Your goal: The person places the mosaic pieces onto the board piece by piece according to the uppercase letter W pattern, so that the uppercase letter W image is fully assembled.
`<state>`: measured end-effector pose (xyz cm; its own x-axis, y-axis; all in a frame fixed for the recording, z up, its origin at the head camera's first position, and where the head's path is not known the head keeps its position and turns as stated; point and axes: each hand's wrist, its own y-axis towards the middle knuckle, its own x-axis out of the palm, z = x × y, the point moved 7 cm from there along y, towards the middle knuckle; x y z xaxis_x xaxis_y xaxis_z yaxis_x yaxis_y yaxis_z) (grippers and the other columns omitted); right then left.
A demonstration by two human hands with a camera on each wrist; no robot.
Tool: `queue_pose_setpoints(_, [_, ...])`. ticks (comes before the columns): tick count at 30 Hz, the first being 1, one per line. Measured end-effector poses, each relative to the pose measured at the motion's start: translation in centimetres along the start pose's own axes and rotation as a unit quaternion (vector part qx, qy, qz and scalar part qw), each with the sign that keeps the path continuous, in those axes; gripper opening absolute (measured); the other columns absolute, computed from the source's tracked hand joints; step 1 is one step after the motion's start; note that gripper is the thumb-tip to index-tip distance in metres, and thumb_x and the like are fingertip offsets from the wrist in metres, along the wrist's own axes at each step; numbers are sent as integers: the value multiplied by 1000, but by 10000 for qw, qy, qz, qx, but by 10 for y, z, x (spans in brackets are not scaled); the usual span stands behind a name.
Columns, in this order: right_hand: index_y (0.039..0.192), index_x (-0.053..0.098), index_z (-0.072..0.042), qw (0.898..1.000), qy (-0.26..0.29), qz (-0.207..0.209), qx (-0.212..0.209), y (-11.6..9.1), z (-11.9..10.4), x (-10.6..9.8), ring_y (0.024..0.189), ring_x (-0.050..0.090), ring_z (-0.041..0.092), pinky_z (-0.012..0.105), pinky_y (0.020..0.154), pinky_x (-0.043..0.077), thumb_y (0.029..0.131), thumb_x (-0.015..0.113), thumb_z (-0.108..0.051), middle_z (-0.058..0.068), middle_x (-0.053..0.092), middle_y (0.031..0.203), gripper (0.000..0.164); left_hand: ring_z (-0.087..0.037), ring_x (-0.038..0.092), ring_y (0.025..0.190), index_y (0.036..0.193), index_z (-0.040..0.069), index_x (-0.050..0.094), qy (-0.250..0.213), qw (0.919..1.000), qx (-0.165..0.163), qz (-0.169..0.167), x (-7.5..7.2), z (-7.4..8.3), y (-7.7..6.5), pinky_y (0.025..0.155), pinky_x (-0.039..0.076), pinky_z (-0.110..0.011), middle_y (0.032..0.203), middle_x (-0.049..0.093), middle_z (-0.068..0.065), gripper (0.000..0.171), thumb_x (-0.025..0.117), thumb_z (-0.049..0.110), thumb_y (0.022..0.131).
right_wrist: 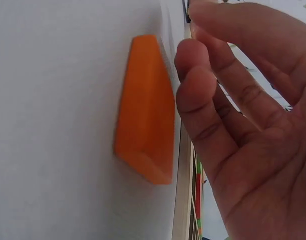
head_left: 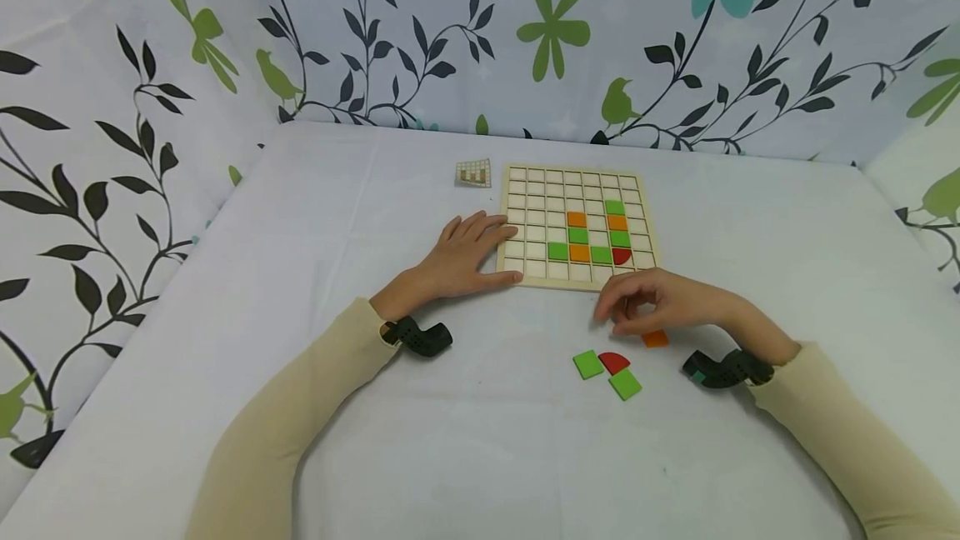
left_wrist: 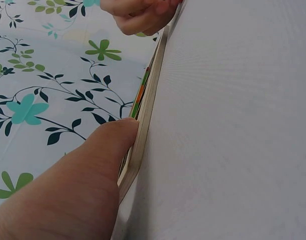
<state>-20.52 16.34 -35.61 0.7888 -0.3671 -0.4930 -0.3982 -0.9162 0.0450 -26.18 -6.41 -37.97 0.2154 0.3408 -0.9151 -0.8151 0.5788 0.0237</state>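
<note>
A square wooden grid board (head_left: 573,280) lies on the table, with several green, orange and red tiles in its lower right cells. My left hand (head_left: 471,258) rests against its left side, fingers spread and touching the edge; the thumb (left_wrist: 110,137) presses the near rim. In front of the board hovers my right hand (head_left: 663,302), its fingers loosely bent with no piece visible among them. Beneath it lies an orange square tile (head_left: 656,338), beside but apart from the fingers (right_wrist: 198,90) in the right wrist view. Parts of the right fingertips are hidden.
Nearer me lie a green tile (head_left: 588,364), a red quarter-round tile (head_left: 614,362) and a second green tile (head_left: 625,384). A small pattern card (head_left: 474,173) stands beyond the left hand. Patterned cloth (head_left: 450,32) hangs behind the white table (head_left: 420,457).
</note>
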Motion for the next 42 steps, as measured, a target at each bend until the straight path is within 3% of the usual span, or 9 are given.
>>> queue_pose_setpoints(15, [110,70,-11,9969,-52,-765,164,1,-3,13,78,55,18,29,54,41,86,76,-11,5,65,104,25,-31,11,149,151,18,37,-29,10000,-1,19,-3,1,-1,118,4,-54,159,25,-5,72,58,53,93])
queue_pose_setpoints(20, [112,70,-14,9949,-185,-987,96,-1,-2,16,84,53,17,29,63,45,85,77,-14,2,63,109,29,-30,10,149,151,19,36,-7,10000,-30,-3,-1,-1,0,118,3,-53,159,24,-3,72,58,54,93])
queue_pose_setpoints(27, [117,68,-12,9913,-354,-1202,-401,-1,-9,21,92,52,15,27,71,48,89,73,-12,4,57,114,29,-30,9,150,152,19,35,-16,10000,-20,-16,-1,0,0,118,3,-53,159,23,-3,72,57,54,93])
queue_pose_setpoints(35, [117,68,-13,9917,-418,-1193,-226,-1,-10,21,91,51,16,27,72,48,88,74,-13,3,57,114,29,-30,9,150,152,19,35,-8,10000,-55,-52,-1,0,0,118,2,-53,160,23,-3,72,57,54,93])
queue_pose_setpoints(42, [123,64,-13,9888,-359,-1440,-136,-5,-9,23,106,48,13,25,84,48,90,69,-7,3,53,121,34,-30,9,150,152,20,35,0,10000,-62,-50,0,0,0,118,2,-53,160,23,-3,72,57,55,93])
